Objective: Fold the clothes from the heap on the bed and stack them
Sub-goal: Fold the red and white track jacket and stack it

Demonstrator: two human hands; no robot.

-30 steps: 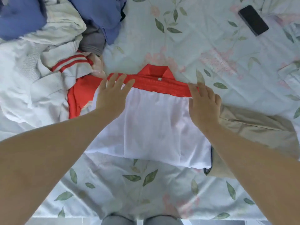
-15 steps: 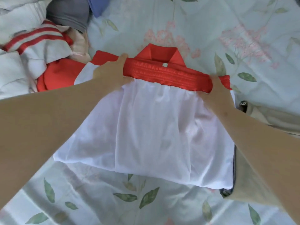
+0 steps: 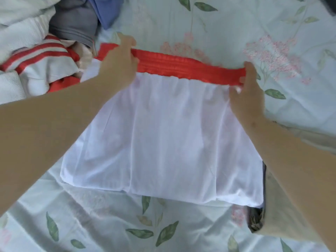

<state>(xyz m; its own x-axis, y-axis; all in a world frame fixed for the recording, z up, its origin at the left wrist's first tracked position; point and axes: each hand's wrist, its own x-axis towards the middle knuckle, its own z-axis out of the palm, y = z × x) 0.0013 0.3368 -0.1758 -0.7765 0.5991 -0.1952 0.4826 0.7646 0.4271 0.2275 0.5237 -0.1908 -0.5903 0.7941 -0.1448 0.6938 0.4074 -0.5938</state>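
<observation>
On the floral bedsheet, left hand and right hand grip the white garment by its red waistband ends

The backdrop is a bed covered by a pale mint-white bed sheet that spreads across the view. The sheet is printed with green leaves on thin stems and with sprays of pink blossoms. The fabric lies fairly flat toward the far side. Along the near side it is rumpled into shallow creases, whose ridges carry a faint sheen. The light is soft and even, with only weak shadows. A dark shape, blurred and cut off by the frame, sits in the far right corner.
</observation>
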